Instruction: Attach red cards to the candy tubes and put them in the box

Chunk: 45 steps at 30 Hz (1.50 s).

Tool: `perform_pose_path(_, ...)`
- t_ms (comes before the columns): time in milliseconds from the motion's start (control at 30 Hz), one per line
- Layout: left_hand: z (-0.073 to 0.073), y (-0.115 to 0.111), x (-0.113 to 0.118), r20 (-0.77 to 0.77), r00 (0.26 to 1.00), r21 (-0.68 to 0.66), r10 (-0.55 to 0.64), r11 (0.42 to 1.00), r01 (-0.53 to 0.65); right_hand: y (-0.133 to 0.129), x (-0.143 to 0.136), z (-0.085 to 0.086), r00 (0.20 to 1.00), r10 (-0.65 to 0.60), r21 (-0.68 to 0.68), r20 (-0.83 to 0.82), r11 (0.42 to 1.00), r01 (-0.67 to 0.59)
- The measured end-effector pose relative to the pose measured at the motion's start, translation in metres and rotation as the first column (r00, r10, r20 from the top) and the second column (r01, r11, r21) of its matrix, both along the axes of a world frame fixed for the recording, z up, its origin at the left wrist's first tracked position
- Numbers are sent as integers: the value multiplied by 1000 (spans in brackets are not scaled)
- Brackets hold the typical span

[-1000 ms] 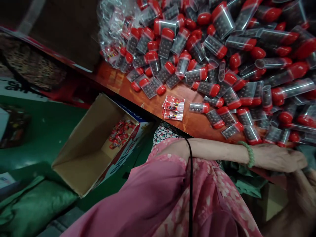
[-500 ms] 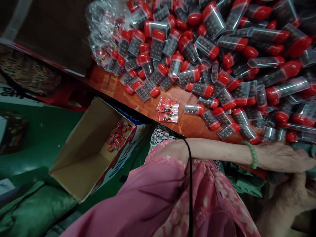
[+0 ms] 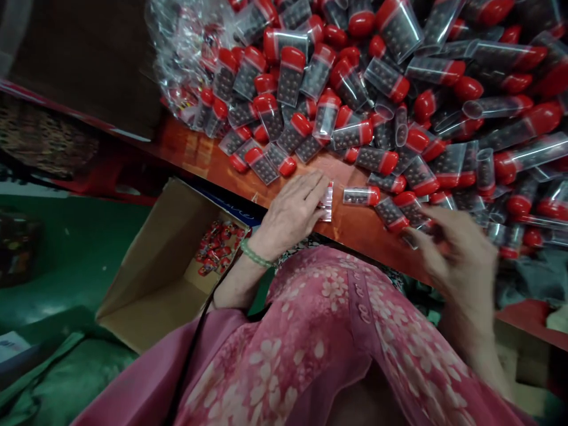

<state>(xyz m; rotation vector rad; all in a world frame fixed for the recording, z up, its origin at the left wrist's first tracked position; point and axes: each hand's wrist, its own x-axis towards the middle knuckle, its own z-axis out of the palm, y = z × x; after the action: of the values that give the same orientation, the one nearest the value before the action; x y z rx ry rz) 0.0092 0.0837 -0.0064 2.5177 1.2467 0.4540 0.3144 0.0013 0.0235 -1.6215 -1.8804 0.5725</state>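
Observation:
My left hand (image 3: 296,212), with a green bead bracelet (image 3: 256,253) at its wrist, lies palm down on the table's front part with fingers stretched out. It covers most of some small red printed packets (image 3: 327,202); only their right edge shows. My right hand (image 3: 465,254), blurred, reaches over the near edge of the pile. Its thumb and forefinger are apart, around a red-capped clear tube (image 3: 412,240) of dark beads that is partly hidden. Just left of it lie another such tube (image 3: 391,214) and a separate one (image 3: 360,195).
A large heap of red-capped tubes (image 3: 293,77) covers the orange table (image 3: 190,148). Clear plastic bags (image 3: 177,59) lie at its left. Below the table edge an open cardboard box (image 3: 146,284) holds several red wrapped pieces (image 3: 217,245). A green sack (image 3: 66,378) lies on the floor.
My left hand has swung from the far right to the packets and covers them. My right hand has come up from the lower right to the pile's near edge.

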Motion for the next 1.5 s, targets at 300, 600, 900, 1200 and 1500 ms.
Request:
perform_pose_path(300, -43, -3, -12, 154, 988, 18, -24, 1000, 22, 86, -88, -12, 754, 436, -228, 492, 900, -372)
perform_pose_path(600, -50, 11, -3, 328, 938, 282, 114, 936, -213, 87, -68, -3, 878, 253, -37, 406, 965, -261)
perform_pose_path(900, -34, 11, -5, 235, 972, 81, 13, 996, -33, 56, -45, -13, 972, 100, 71, 211, 991, -117)
perform_pose_path(1200, -14, 27, -14, 214, 976, -207, 29, 978, 17, 44, -37, -3, 907, 158, -73, 391, 987, -141)
perform_pose_path(1500, -20, 23, -11, 369, 908, -187, 197, 973, -135, 47, -38, -5, 983, 97, 24, 155, 994, -102)
